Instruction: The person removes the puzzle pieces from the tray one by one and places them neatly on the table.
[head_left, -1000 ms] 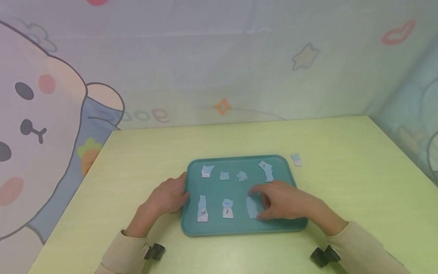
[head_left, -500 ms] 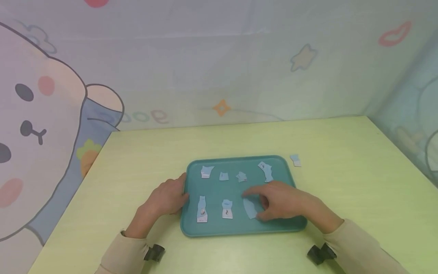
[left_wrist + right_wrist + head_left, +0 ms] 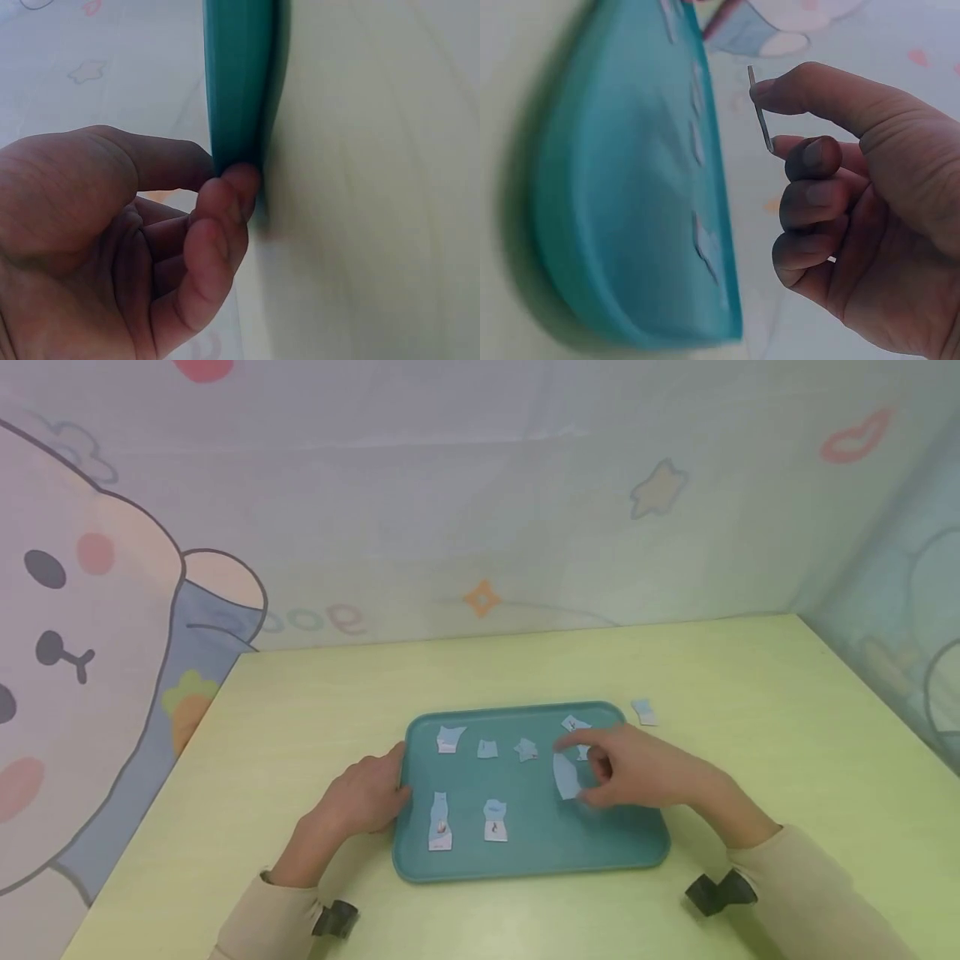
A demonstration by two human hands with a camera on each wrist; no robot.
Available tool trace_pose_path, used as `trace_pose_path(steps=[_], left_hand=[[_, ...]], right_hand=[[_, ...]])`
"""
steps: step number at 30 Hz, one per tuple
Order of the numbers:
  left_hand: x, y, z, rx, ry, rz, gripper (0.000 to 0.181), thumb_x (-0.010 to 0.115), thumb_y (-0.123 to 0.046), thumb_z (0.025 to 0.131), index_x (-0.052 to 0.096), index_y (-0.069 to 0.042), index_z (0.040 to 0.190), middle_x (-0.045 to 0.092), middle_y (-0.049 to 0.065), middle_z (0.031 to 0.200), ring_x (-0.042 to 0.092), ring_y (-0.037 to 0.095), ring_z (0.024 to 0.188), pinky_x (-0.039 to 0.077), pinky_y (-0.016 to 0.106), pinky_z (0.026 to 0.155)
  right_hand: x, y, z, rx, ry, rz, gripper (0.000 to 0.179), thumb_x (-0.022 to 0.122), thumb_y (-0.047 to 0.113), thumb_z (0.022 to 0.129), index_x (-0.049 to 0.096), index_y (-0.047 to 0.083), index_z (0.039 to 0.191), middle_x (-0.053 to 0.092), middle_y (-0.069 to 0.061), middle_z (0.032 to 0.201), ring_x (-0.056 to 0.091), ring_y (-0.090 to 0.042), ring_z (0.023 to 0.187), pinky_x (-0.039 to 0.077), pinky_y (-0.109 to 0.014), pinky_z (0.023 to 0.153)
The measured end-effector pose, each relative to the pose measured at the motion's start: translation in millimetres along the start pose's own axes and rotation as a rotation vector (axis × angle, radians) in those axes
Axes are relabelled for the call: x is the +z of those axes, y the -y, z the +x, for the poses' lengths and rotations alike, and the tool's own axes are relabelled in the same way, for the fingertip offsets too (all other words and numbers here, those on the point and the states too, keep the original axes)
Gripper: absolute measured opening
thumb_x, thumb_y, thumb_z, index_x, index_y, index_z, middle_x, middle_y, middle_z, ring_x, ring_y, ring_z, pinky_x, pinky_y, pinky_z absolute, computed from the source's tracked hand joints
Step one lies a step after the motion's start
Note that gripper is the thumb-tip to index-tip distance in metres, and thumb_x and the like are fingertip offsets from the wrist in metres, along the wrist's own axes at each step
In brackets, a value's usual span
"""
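Both hands work at a rectangular teal tray with a raised rim [image 3: 532, 854] on a pale yellow-green tabletop [image 3: 315, 693]. Along its far side lie thin blue-and-white pieces: a flared one at the left [image 3: 450, 739], a small squarish one [image 3: 487, 749], a jagged one [image 3: 527, 749] and a long wavy one at the right [image 3: 575, 724], partly covered by the fingers in the head view. Nearer lie a tall narrow piece [image 3: 440, 822] and a shorter waisted piece [image 3: 495, 821]. Another, a small notched piece [image 3: 643, 712], rests on the tabletop, just outside the tray's far right corner. Behind stands a pale, creased backdrop [image 3: 450, 493] with a big white cartoon bear [image 3: 127, 610]. At the cuffs of the beige sleeves [image 3: 817, 893] sit black devices [image 3: 722, 893]. Thumb and fingers of the left hand [image 3: 367, 793] grip the tray's left rim. With the right hand [image 3: 645, 768] the person pinches a plain, light-blue, curved-edged piece [image 3: 566, 777] between thumb and forefinger, the remaining fingers curled; it is held up, apart from the tray, over its right half. Faint backdrop lettering reads "oog"; markings on the pieces are too small to read.
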State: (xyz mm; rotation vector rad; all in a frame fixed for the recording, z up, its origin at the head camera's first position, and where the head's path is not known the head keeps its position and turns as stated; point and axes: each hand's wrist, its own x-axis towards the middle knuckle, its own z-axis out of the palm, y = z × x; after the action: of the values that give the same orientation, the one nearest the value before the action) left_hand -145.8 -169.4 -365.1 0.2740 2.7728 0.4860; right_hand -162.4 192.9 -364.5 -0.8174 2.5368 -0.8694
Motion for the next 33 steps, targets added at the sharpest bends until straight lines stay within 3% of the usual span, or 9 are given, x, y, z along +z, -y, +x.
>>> trace_pose_path(steps=[8, 14, 21, 29, 33], left_hand=[[0.2, 0.4, 0.3, -0.005, -0.003, 0.021, 0.066, 0.055, -0.010, 0.103, 0.030, 0.012, 0.159, 0.058, 0.009, 0.077, 0.056, 0.018, 0.062, 0.041, 0.030, 0.055], [0.2, 0.2, 0.2, -0.009, -0.002, 0.018, 0.065, 0.055, -0.010, 0.103, 0.030, 0.012, 0.159, 0.057, 0.009, 0.076, 0.056, 0.018, 0.061, 0.040, 0.030, 0.054], [1.9, 1.0, 1.2, -0.013, -0.002, 0.021, 0.066, 0.055, -0.011, 0.103, 0.030, 0.011, 0.160, 0.056, 0.008, 0.076, 0.055, 0.018, 0.063, 0.040, 0.030, 0.055], [2.1, 1.2, 1.6, -0.019, -0.007, 0.025, 0.066, 0.056, -0.012, 0.103, 0.031, 0.010, 0.160, 0.059, 0.009, 0.081, 0.056, 0.019, 0.066, 0.041, 0.031, 0.056], [2.3, 1.5, 1.5, -0.017, -0.012, 0.023, 0.066, 0.056, -0.011, 0.102, 0.031, 0.011, 0.160, 0.058, 0.008, 0.076, 0.053, 0.018, 0.062, 0.039, 0.030, 0.054]], right_hand=[[-39.3, -24.6, -15.3, 0.087, -0.130, 0.022, 0.058, 0.079, 0.016, 0.090, 0.060, 0.014, 0.145, 0.046, 0.006, 0.063, 0.045, -0.009, 0.058, 0.044, -0.028, 0.060], [-58.3, -54.7, -26.1, 0.149, -0.213, 0.007, 0.061, 0.079, 0.015, 0.090, 0.058, 0.015, 0.147, 0.044, 0.004, 0.065, 0.042, -0.010, 0.058, 0.041, -0.029, 0.059], [-67.2, -87.0, -32.2, 0.225, -0.225, 0.013, 0.066, 0.076, 0.015, 0.091, 0.053, 0.010, 0.152, 0.041, 0.004, 0.065, 0.038, -0.010, 0.057, 0.038, -0.030, 0.054], [-70.0, -110.5, -34.7, 0.274, -0.228, -0.006, 0.066, 0.074, 0.012, 0.092, 0.050, 0.005, 0.153, 0.047, 0.002, 0.069, 0.041, -0.012, 0.060, 0.040, -0.031, 0.055], [-70.2, -119.9, -34.5, 0.291, -0.226, -0.015, 0.066, 0.075, 0.014, 0.093, 0.049, 0.003, 0.153, 0.048, 0.002, 0.070, 0.042, -0.012, 0.062, 0.040, -0.030, 0.057]])
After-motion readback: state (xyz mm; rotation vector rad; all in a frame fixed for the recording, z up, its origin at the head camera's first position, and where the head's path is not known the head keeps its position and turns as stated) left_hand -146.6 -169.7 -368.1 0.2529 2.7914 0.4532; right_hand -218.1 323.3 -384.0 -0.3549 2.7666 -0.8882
